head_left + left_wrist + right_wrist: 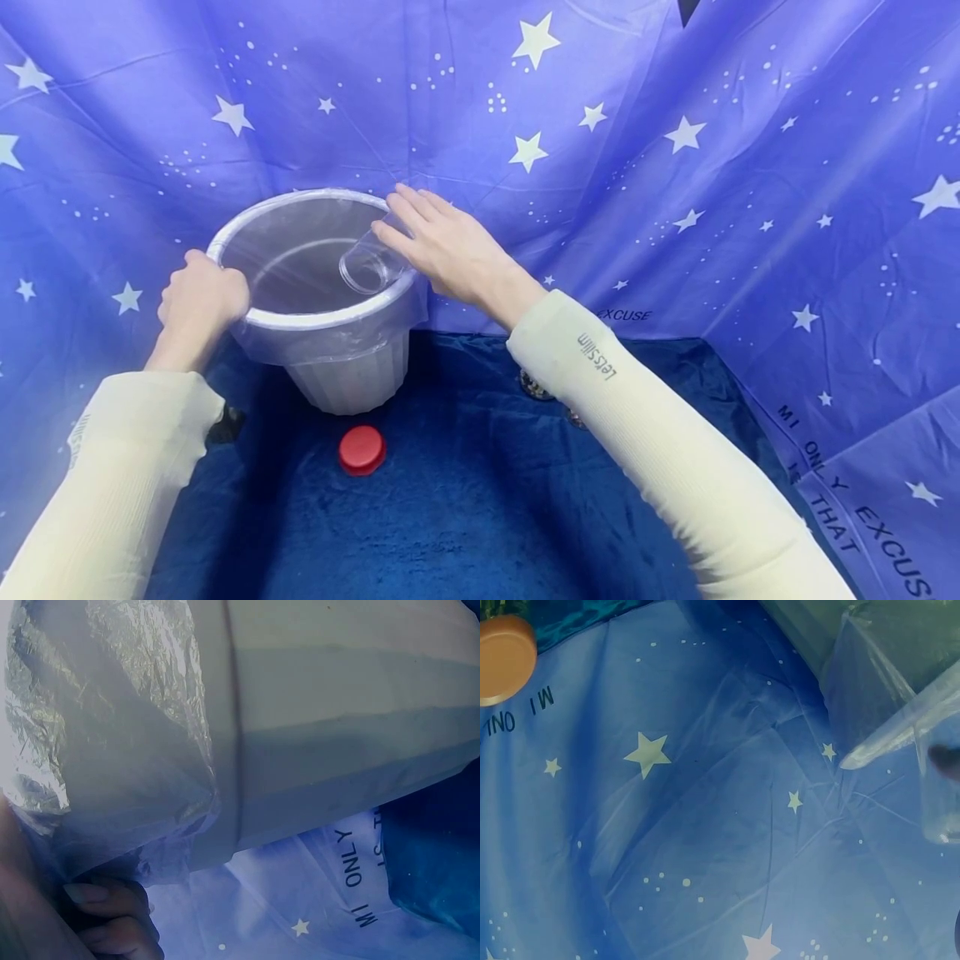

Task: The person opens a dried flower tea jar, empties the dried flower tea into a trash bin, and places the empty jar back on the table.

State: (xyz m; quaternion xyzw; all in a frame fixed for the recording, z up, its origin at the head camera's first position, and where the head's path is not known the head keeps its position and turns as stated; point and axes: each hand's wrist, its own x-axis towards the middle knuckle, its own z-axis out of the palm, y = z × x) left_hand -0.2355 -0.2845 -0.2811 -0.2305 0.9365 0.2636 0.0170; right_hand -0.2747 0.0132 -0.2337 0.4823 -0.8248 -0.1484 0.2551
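A white ribbed bin [348, 379] stands upright on dark blue cloth, lined with a clear plastic bag [330, 343] folded over its rim. My left hand [198, 296] grips the rim at the left, its fingers curled under the bag's edge in the left wrist view. At the right side of the rim, my right hand [450, 246] holds a clear plastic jar [365, 265], tilted with its round end inside the bin. Part of this clear jar [939, 814] shows at the right wrist view's edge. A red lid [362, 450] lies in front of the bin.
Small round containers [536, 385] stand partly hidden under the right sleeve. A dark object [227, 425] sits beside the left sleeve. An orange round lid [504, 660] shows in the right wrist view. Purple star-patterned fabric [465, 100] hangs close behind the bin.
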